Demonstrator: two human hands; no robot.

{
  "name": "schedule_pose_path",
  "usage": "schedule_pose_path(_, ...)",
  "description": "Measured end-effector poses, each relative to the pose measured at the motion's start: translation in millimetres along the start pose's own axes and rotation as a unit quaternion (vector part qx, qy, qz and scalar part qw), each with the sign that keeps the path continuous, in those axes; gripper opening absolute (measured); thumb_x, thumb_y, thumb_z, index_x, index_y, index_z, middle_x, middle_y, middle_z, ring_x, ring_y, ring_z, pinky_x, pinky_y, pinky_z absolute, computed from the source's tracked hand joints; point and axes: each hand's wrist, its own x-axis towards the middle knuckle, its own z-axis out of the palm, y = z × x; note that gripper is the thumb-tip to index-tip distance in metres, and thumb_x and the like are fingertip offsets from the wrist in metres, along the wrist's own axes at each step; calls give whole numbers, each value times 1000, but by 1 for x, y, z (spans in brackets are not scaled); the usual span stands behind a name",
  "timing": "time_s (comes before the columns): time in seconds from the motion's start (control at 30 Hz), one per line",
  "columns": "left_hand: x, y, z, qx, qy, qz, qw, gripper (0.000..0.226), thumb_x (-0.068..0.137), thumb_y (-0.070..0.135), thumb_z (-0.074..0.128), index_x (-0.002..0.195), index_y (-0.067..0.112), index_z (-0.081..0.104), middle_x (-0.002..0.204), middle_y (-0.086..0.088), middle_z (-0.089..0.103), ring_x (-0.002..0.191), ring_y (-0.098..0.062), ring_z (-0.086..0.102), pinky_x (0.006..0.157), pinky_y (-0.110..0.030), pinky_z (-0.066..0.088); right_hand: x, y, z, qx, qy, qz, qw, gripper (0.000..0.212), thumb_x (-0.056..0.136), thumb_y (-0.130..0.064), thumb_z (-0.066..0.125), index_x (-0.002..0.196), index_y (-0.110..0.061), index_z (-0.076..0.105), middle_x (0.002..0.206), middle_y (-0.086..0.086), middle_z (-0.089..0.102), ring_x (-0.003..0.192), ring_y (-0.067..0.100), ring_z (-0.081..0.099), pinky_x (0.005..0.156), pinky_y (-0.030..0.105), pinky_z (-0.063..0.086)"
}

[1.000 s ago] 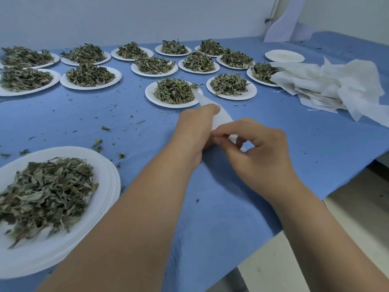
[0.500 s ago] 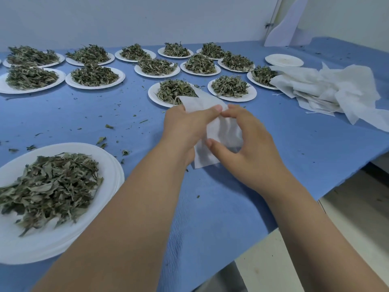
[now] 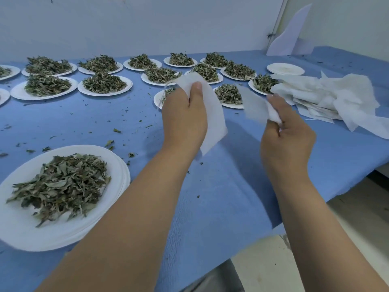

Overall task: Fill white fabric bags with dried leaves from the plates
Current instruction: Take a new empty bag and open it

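Note:
My left hand (image 3: 184,119) grips a white fabric bag (image 3: 214,121), thumb pressed on its front, held above the blue tablecloth. My right hand (image 3: 286,131) pinches a second white bag (image 3: 255,107), which looks blurred, a short way to the right. A stack of white plates with a heap of dried leaves (image 3: 61,184) sits near my left forearm. Several more plates of dried leaves (image 3: 104,83) stand in rows farther back.
A loose pile of white fabric bags (image 3: 328,95) lies at the right. An empty white plate (image 3: 285,68) sits behind it. Leaf crumbs are scattered over the blue cloth (image 3: 221,197). The table edge runs along the right, with pale floor (image 3: 357,218) beyond.
Both hands were together on white fabric low over the cloth. They have lifted and moved apart, each now holding its own bag.

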Motion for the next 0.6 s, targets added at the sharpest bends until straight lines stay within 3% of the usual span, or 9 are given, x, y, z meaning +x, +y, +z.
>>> schedule_pose_path(0.1, 1, 6, -12, 27, -17, 63, 997, 44, 104, 35, 51, 66, 13, 51, 63, 2, 53, 59, -17, 50, 55, -35, 36, -4, 2, 1, -159, -177, -37, 971, 55, 94, -8, 48, 146, -25, 54, 148, 0, 54, 139, 27, 46, 110, 47, 40)
schedule_pose_path(0.17, 5, 10, -27, 68, -21, 115, 991, 41, 101, 36, 57, 80, 3, 67, 76, -9, 67, 69, -22, 59, 61, -38, 46, -9, -3, 5, -174, -260, -48, 949, 56, 98, -18, 53, 152, -29, 43, 157, -4, 43, 150, 25, 29, 119, 49, 26)
schedule_pose_path(0.2, 7, 12, -36, 91, -18, 145, 985, 37, 99, 34, 60, 81, 3, 70, 78, -8, 69, 67, -16, 57, 60, -29, 45, -11, -9, 7, -161, -276, -70, 945, 57, 97, -23, 55, 152, -32, 42, 160, -7, 40, 153, 21, 22, 123, 48, 17)
schedule_pose_path(0.27, 9, 18, -59, 131, -26, 196, 971, 24, 96, 28, 64, 78, 17, 73, 72, 10, 67, 63, 1, 50, 58, -10, 37, -17, -29, 10, -69, -280, -78, 954, 53, 94, -32, 59, 146, -41, 47, 156, -17, 43, 151, 10, 25, 125, 42, 17)
schedule_pose_path(0.33, 12, 21, -84, 171, -40, 231, 957, 23, 94, 22, 65, 73, 22, 73, 75, 25, 62, 70, 11, 53, 64, -5, 39, -21, -58, 17, 58, -233, -66, 968, 42, 91, -30, 62, 129, -47, 58, 133, -31, 59, 127, 0, 52, 109, 19, 40)
schedule_pose_path(0.4, 16, 18, -111, 208, -42, 243, 946, 26, 94, 21, 65, 71, 14, 75, 80, 16, 66, 76, 0, 57, 76, -22, 51, -26, -94, 29, 140, -163, -103, 971, 35, 89, -18, 64, 118, -39, 66, 109, -29, 69, 105, -4, 64, 90, 6, 45)
schedule_pose_path(0.43, 17, 17, -125, 224, -32, 249, 942, 30, 93, 24, 65, 68, 10, 73, 76, 11, 64, 73, -4, 54, 77, -31, 51, -29, -111, 35, 168, -150, -127, 966, 34, 89, -14, 65, 118, -33, 67, 105, -25, 70, 103, -5, 65, 88, 7, 46)
schedule_pose_path(0.53, 20, 17, -172, 252, 22, 242, 937, 31, 90, 28, 67, 63, 12, 69, 85, 4, 74, 77, 6, 60, 73, -32, 51, -40, -162, 58, 193, -165, -224, 941, 29, 90, -15, 69, 118, -23, 69, 113, -13, 67, 108, 3, 63, 83, 17, 50)
schedule_pose_path(0.6, 21, 17, -205, 264, 47, 224, 937, 34, 90, 27, 70, 56, 28, 69, 79, 12, 75, 85, 13, 63, 66, -30, 50, -48, -188, 78, 192, -172, -285, 923, 18, 91, -14, 71, 108, -16, 74, 113, -4, 68, 106, 12, 63, 80, 24, 50)
